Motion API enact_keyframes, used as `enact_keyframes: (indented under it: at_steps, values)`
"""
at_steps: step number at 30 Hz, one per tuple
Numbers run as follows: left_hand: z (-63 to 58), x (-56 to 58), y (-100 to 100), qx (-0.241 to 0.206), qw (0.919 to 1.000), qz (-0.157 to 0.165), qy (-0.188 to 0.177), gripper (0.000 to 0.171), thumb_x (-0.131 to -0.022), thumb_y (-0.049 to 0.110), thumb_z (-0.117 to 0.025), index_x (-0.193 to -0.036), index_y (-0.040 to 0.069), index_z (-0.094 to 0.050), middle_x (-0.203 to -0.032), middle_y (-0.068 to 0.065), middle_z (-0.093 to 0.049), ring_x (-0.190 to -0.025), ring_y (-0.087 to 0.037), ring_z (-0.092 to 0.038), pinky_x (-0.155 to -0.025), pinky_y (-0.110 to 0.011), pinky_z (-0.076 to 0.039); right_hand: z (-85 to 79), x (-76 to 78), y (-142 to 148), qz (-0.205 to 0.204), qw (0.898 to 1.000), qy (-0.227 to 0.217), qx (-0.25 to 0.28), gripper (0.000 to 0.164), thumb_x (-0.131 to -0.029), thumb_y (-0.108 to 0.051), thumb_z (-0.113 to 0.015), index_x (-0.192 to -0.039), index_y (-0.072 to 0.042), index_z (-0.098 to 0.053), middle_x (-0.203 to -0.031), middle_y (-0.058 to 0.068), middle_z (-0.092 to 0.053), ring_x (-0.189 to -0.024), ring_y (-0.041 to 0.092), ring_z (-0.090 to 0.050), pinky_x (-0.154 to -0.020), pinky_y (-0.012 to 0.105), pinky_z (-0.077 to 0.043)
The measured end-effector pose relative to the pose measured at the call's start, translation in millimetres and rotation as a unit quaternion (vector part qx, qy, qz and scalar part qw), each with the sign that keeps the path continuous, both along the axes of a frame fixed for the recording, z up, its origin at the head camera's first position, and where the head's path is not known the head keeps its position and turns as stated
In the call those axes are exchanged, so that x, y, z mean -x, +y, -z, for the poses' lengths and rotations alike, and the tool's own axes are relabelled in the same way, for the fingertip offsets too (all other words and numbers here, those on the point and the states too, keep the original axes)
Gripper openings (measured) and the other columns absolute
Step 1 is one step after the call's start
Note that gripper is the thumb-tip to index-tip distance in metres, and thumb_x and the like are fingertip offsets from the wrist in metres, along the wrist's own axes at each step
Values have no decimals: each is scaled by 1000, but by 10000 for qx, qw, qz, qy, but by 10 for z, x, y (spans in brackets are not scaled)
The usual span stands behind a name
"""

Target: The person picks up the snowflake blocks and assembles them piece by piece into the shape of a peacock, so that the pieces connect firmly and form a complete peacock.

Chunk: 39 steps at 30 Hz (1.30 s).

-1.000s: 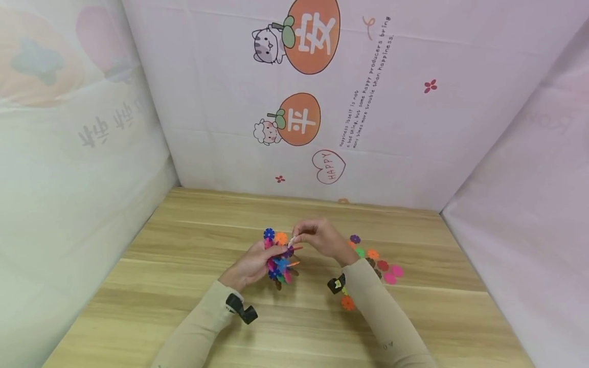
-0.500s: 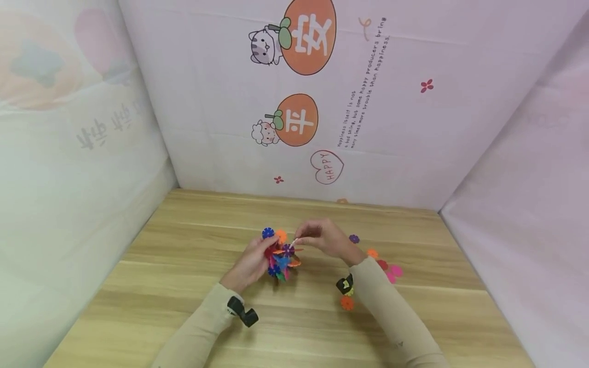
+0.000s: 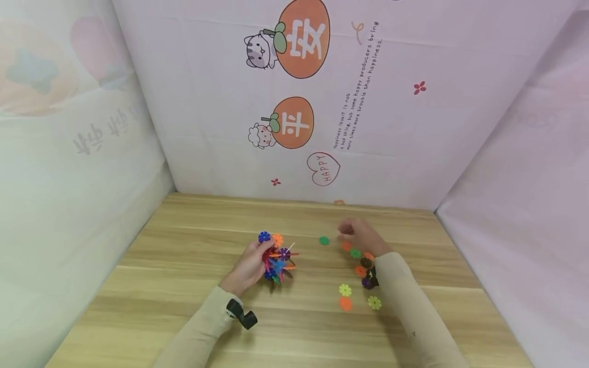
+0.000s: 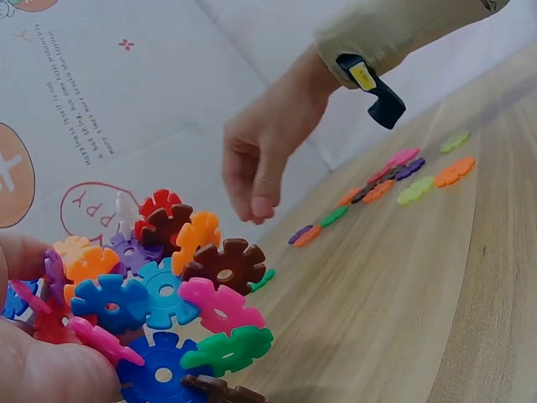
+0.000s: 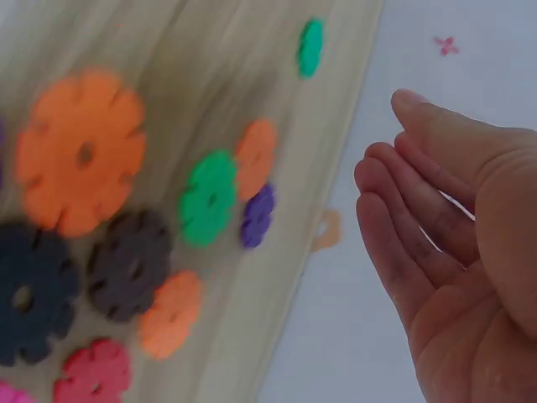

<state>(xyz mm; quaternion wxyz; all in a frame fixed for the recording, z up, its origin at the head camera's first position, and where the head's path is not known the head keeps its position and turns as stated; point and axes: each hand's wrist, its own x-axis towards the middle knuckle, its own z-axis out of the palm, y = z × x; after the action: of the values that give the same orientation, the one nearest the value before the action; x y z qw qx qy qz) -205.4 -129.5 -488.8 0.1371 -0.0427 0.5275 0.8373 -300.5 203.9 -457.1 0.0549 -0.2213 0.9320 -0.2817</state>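
Observation:
My left hand (image 3: 247, 267) grips a cluster of interlocked plastic snowflake discs (image 3: 278, 266) near the middle of the table. In the left wrist view the cluster mixes blue, pink, brown and orange discs (image 4: 200, 238), slotted together at many angles. A white disc (image 4: 124, 215) stands up at its far side, behind a purple disc (image 4: 134, 252). To the right, my right hand (image 3: 366, 238) hovers near the loose discs with relaxed fingers. The right wrist view shows nothing between its thumb and loosely bent fingers (image 5: 401, 243).
Loose discs lie scattered right of the cluster: a green disc (image 3: 324, 240) by itself, an orange disc (image 3: 345, 303), yellow-green discs (image 3: 345, 290) and others partly behind the right sleeve (image 3: 407, 301). A printed cloth wall (image 3: 221, 102) rises at the table's back edge.
My right hand has let go of the white disc, now left on the cluster, and moved right over the loose discs. The left hand still holds the cluster in about the same place.

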Motion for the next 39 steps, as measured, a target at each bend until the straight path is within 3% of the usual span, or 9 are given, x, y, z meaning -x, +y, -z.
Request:
enact_keyframes:
  at_steps: [2, 12, 19, 25, 29, 33, 35, 39]
  values:
    - [7, 3, -4, -6, 10000, 53, 14, 32, -113, 15, -45, -142, 0, -43, -157, -29, -44, -153, -40, -42, -103, -21, -57, 58, 17, 96, 148, 9997, -124, -163, 29, -99, -14, -75, -121, 4, -72, -115, 18, -76, -106, 30, -73, -95, 48, -62]
    - [-15, -2, -14, -126, 9998, 131, 47, 37, -114, 15, -43, -147, -2, -37, -161, -30, -38, -155, -41, -38, -108, -24, -55, 209, 43, 182, -291, 9975, -304, -569, 13, -92, -5, -80, -105, 0, -79, -107, 16, -78, -99, 28, -73, -87, 46, -64]
    - [-23, 5, -9, -97, 9994, 275, 165, 32, -115, 15, -42, -141, -2, -39, -160, -33, -36, -154, -42, -39, -105, -22, -56, 245, 41, 198, -114, 9978, -266, -594, 8, -92, -8, -81, -96, -4, -75, -95, 8, -76, -88, 20, -71, -81, 40, -63]
    - [-28, 2, 0, -56, 9994, 242, 222, 27, -115, 15, -42, -135, -1, -43, -155, -31, -42, -151, -40, -45, -101, -20, -58, 146, -3, 89, -280, 9994, 3, -189, 3, -95, -10, -79, -95, -7, -77, -90, 4, -76, -79, 11, -65, -71, 29, -59]
    - [-26, 5, 7, 23, 9997, 164, 187, 20, -114, 14, -44, -128, 0, -47, -144, -25, -53, -131, -26, -65, -97, -20, -59, 35, -36, -79, -735, 9969, 246, 136, 6, -98, -10, -75, -93, -8, -77, -85, 3, -75, -71, 7, -58, -65, 23, -53]
    - [-27, 4, 15, 22, 9997, 186, 162, 17, -113, 13, -44, -125, 2, -49, -133, -19, -62, -110, -12, -72, -95, -21, -60, -86, -87, -300, -1015, 9934, 367, 380, 9, -101, -13, -72, -93, -10, -75, -82, 7, -73, -65, 4, -52, -60, 20, -47]
    - [-31, 0, 16, 35, 9996, 225, 186, 18, -113, 14, -45, -125, 1, -48, -131, -18, -64, -107, -10, -73, -95, -21, -60, -151, -125, -421, -1065, 9922, 349, 544, 9, -102, -14, -71, -94, -9, -74, -82, 12, -73, -64, 7, -52, -59, 20, -45]
    - [-52, -7, 15, 55, 9995, 247, 178, 21, -114, 17, -45, -128, 1, -47, -131, -17, -64, -108, -11, -73, -93, -20, -60, -259, -199, -656, -1160, 9884, 516, 828, 9, -103, -14, -69, -97, -8, -74, -88, 18, -74, -73, 24, -66, -65, 22, -51]
